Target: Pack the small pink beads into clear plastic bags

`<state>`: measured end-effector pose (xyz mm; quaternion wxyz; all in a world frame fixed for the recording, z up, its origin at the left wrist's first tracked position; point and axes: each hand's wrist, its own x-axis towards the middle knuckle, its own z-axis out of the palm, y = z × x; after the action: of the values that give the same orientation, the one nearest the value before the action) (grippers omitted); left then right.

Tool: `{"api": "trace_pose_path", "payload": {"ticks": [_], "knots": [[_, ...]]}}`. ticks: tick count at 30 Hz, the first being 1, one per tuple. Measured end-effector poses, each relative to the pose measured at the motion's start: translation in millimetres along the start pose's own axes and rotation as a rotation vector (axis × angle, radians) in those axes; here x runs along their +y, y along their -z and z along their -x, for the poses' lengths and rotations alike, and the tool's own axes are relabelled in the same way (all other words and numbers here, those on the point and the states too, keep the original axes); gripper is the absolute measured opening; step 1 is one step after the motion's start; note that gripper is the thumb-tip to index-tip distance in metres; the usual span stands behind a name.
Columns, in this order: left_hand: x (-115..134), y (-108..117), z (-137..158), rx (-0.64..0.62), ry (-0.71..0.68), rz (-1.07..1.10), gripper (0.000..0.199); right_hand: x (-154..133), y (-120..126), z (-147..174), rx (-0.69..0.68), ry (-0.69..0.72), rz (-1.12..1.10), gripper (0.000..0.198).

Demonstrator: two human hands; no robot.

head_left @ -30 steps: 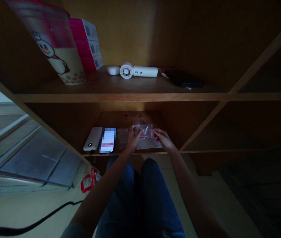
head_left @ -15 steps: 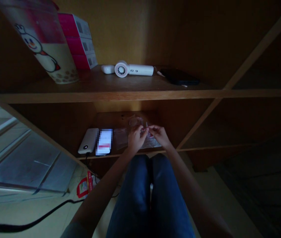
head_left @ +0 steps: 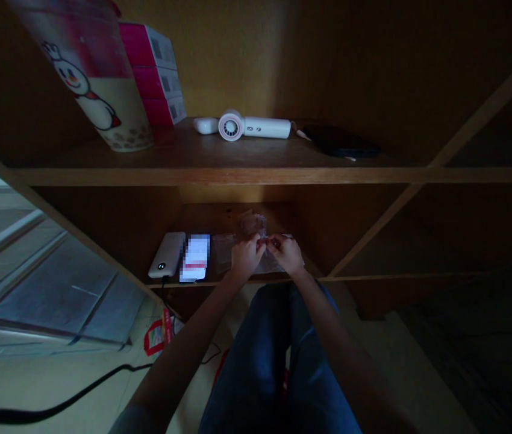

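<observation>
On the lower shelf, my left hand point(head_left: 247, 255) and my right hand point(head_left: 287, 253) are close together, the fingers of both closed in a pinch. Shiny clear plastic shows between their fingertips, and it looks like part of a crumpled clear plastic bag point(head_left: 253, 223) just behind them. What the bag contains is too dim and small to tell. Under and beside the hands lies more clear plastic film point(head_left: 267, 265). A flat clear packet point(head_left: 224, 248) rests left of my left hand.
Left of the hands lie a lit phone point(head_left: 196, 256) and a white power bank point(head_left: 167, 254) with a cable. The upper shelf point(head_left: 238, 176) holds a drink cup point(head_left: 102, 102), pink boxes point(head_left: 161, 78), a white handheld fan point(head_left: 256, 126) and a dark flat object point(head_left: 341, 141).
My right hand has turned and curled its fingers inward, lower beside my left hand. The clear bag behind the fingertips has shifted. The whole view has slid slightly, and my legs have moved.
</observation>
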<state>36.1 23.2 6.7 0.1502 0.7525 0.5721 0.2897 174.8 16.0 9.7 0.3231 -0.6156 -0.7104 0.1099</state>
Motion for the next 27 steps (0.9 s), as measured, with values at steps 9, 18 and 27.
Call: {"api": "trace_pose_path", "payload": {"ticks": [9, 18, 27], "knots": [[-2.9, 10.0, -0.1, 0.003, -0.031, -0.151, 0.018, 0.5, -2.3, 3.1, 0.141, -0.107, 0.312, 0.022], [-18.2, 2.7, 12.7, 0.096, -0.220, 0.172, 0.073, -11.9, 23.6, 3.7, -0.037, 0.024, 0.179, 0.017], [-17.3, -2.0, 15.7, 0.086, -0.263, 0.025, 0.069, -12.2, 32.7, 8.4, -0.090, 0.066, -0.084, 0.016]]}}
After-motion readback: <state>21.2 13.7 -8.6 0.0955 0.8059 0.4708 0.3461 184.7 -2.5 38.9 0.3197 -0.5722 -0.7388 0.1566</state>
